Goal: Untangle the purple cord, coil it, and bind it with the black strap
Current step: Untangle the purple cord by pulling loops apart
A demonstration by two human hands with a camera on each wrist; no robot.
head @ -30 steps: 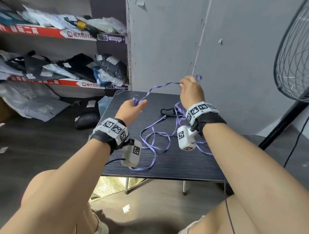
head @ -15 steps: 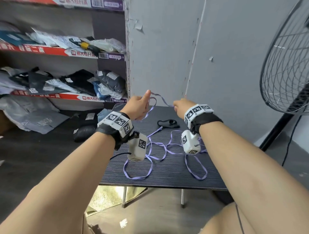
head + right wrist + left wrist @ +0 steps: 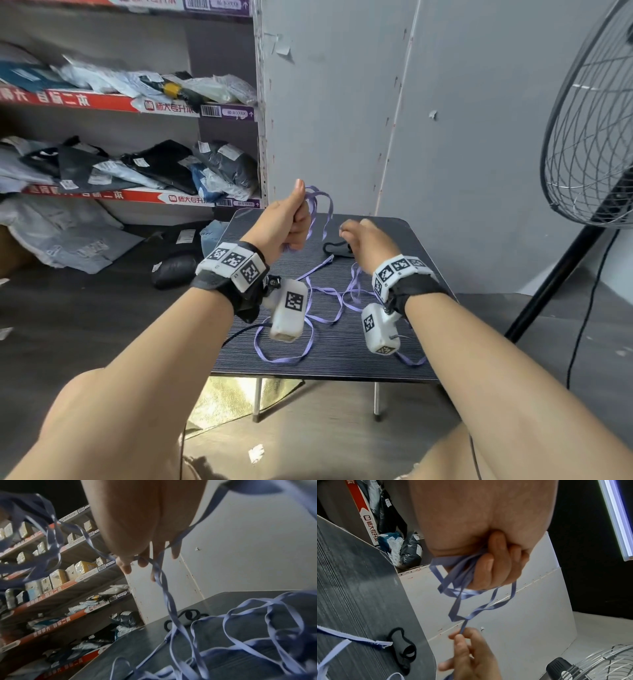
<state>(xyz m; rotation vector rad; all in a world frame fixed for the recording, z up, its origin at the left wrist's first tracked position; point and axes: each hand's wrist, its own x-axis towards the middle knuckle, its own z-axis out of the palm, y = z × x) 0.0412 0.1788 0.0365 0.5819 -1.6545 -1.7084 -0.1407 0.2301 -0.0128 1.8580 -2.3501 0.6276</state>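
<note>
The purple cord lies in loose tangled loops on the dark table. My left hand is raised over the far edge, thumb up, and grips a few gathered loops in its curled fingers. A strand runs from those loops to my right hand, which pinches it between thumb and fingertips; below, the strand twists down to the heap. The black strap lies on the table between and beyond my hands, untouched.
Shelves with bagged goods stand at the left, with more bags on the floor. A grey wall panel rises right behind the table. A standing fan and its pole are at the right. The table is small, with open floor around it.
My right hand came down from high at the right toward my left hand. The left hand rose and now grips gathered loops of cord, with less cord left on the table.
</note>
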